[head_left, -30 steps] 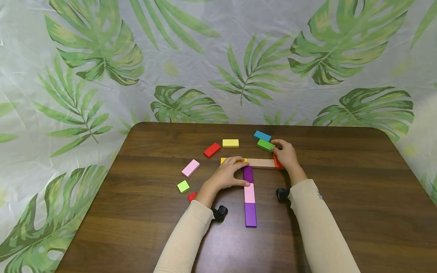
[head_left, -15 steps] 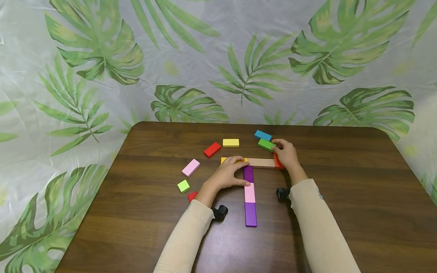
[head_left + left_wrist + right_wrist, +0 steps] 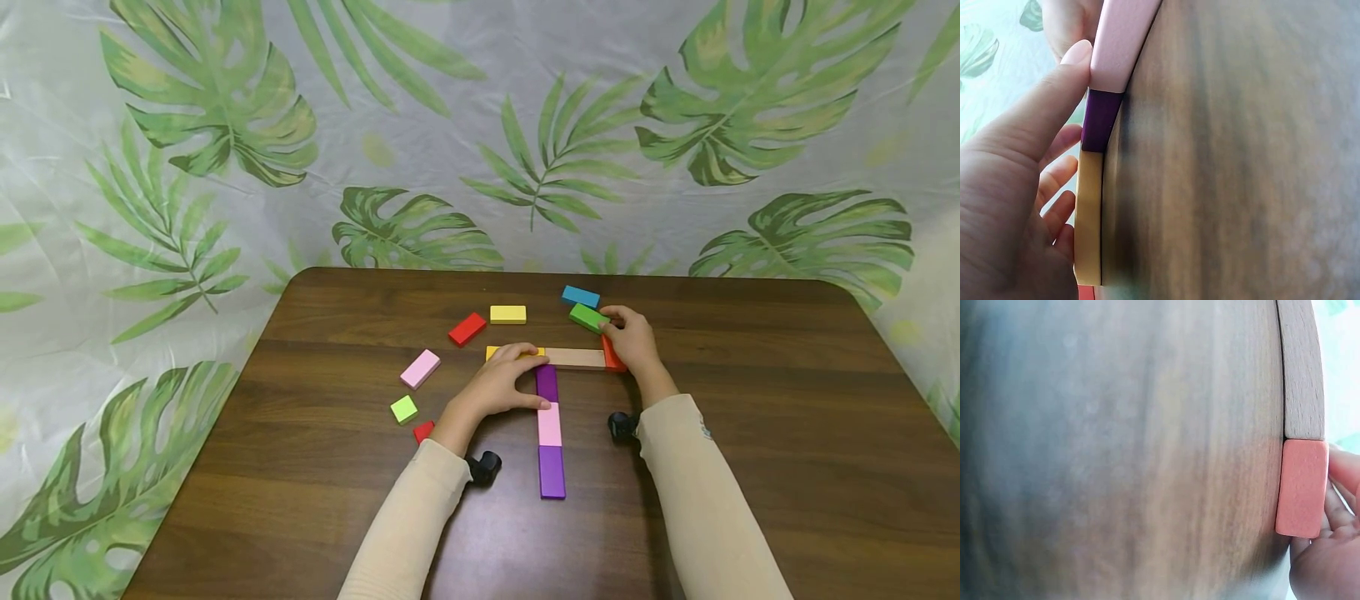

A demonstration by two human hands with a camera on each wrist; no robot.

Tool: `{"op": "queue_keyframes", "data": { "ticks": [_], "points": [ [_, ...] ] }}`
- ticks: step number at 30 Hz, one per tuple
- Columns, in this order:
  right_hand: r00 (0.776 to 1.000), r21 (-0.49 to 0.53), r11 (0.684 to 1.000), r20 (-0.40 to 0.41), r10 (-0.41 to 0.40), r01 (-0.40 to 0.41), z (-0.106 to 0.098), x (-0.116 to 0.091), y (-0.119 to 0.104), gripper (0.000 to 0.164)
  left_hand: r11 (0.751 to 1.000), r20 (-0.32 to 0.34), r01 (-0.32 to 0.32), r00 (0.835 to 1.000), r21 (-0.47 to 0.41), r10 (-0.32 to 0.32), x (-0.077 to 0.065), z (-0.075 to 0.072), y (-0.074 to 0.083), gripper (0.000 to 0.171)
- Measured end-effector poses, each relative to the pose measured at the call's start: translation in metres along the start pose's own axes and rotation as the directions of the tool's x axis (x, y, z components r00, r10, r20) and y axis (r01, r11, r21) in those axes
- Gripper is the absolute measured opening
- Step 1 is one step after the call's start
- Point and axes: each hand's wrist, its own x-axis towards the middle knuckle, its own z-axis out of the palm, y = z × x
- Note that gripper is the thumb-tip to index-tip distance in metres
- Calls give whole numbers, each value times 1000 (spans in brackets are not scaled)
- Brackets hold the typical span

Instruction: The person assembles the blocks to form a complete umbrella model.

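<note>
My left hand (image 3: 498, 385) rests over a row of flat blocks, its fingers spread across the yellow block (image 3: 1089, 212). Its thumb touches near where the dark purple block (image 3: 547, 383) meets the pale pink block (image 3: 549, 424); another purple block (image 3: 552, 472) continues that column. To the right of the yellow one lies a plain wooden block (image 3: 574, 357), with a red-orange block (image 3: 613, 354) at its end. My right hand (image 3: 632, 343) pinches the right end of a green block (image 3: 587, 317) between thumb and finger. In the right wrist view, the red-orange block partly hides the hand.
A blue block (image 3: 581, 296) lies against the green one's far side. Loose on the brown table (image 3: 780, 467) are a light yellow block (image 3: 507, 315), a red block (image 3: 467, 329), a pink block (image 3: 420, 369), a lime block (image 3: 403, 409) and a partly hidden red one (image 3: 423, 431).
The green and blue blocks have shifted very slightly to the right and away. The left hand keeps its place on the row.
</note>
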Motion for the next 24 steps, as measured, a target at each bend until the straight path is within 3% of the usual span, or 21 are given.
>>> {"op": "queue_keyframes", "data": {
  "ticks": [24],
  "points": [
    [999, -12, 999, -20, 30, -31, 0, -3, 1, 31, 1000, 6, 1, 1000, -8, -1, -1, -1, 1, 71]
  ]
}}
